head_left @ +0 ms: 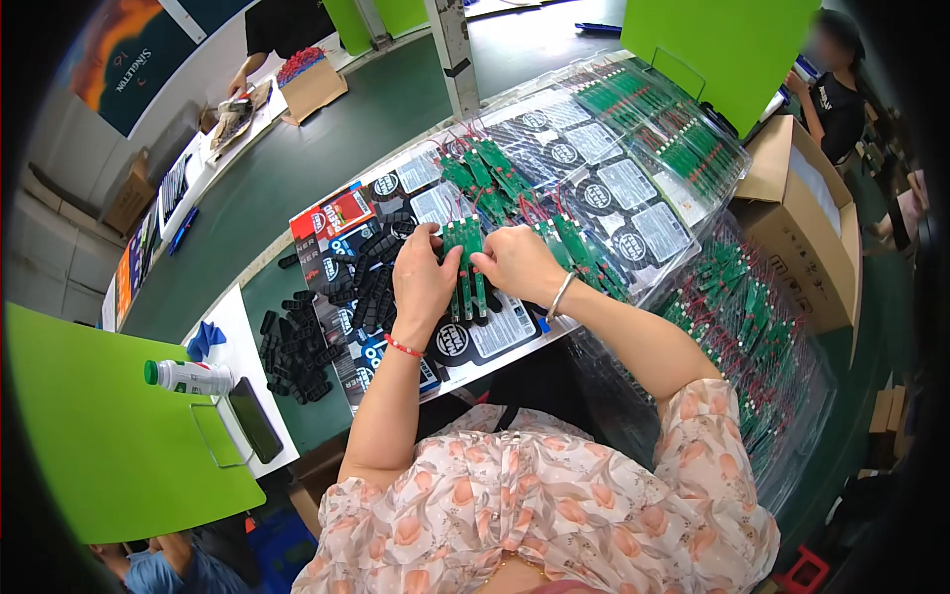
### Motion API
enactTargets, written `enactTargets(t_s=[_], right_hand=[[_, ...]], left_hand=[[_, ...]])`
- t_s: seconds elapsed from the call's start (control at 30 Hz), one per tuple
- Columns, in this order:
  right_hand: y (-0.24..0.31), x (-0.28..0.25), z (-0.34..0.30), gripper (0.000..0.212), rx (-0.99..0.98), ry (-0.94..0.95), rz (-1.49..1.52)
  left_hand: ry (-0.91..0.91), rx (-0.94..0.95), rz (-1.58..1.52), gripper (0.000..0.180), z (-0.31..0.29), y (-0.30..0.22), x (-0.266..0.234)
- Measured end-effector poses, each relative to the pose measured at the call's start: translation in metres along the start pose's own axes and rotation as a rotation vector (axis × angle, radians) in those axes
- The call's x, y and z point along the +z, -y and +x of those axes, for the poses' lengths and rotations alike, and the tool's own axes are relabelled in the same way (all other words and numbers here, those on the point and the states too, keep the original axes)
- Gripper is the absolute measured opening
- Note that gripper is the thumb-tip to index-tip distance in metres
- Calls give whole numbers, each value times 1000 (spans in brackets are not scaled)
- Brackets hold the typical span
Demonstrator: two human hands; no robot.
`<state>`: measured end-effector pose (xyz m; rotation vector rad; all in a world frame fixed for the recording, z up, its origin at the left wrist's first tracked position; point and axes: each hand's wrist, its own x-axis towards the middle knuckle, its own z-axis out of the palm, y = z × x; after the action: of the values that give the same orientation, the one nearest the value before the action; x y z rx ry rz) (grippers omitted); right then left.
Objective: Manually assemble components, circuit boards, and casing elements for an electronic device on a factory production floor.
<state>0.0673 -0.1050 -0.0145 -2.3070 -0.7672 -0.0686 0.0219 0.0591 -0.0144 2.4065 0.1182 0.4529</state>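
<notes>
Upright between my two hands stand a few narrow green circuit boards point(462, 241), side by side, with red wires at their top ends. My left hand point(424, 279) is closed on their left side, its thumb pressed against the boards. From the right, my right hand point(521, 261) pinches at the same boards with bent fingers; its fingertips are partly hidden. Beside my left hand lies a heap of small black plastic parts point(368, 277). More wired green boards point(487, 166) lie just beyond my hands, and another group of boards point(584, 249) is right of my right hand.
A printed cardboard sheet point(505, 332) covers the worktop under my hands. Clear plastic trays of boards point(693, 148) stand at far right, with bagged boards point(742, 327) nearer. An open carton point(807, 238) is beyond. At left are a bottle point(188, 376), a phone point(254, 421) and green partitions point(99, 416).
</notes>
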Motion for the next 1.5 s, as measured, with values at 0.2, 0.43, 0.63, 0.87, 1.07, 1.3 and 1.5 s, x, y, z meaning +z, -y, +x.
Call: enactTargets(t_s=[0.2,0.43,0.63,0.87,1.07,1.3,1.5], right_hand=[[19,-33,4,21,295,125,651],[23,-47,-8,27,270,171,689],[20,-48,-20,29,238,136,647],[19,-51,-28,30,199,77,516],[23,-51,-31,31,124,-94,433],[14,-49,-30,30,31,-235,289],[-2,-63,-24,30,-42,-262,176]], left_hand=[[-182,-193,-481,41,-2,2,-12],[314,-478,-1128,22,-8,-25,-20],[306,-553,-1174,26,-19,-32,-4],[226,-517,-1224,17,-30,-45,6],[18,-384,-1160,15,-37,-52,19],[-63,-280,-1064,18,-38,-68,27],[-50,-275,-1051,20,-32,-70,35]])
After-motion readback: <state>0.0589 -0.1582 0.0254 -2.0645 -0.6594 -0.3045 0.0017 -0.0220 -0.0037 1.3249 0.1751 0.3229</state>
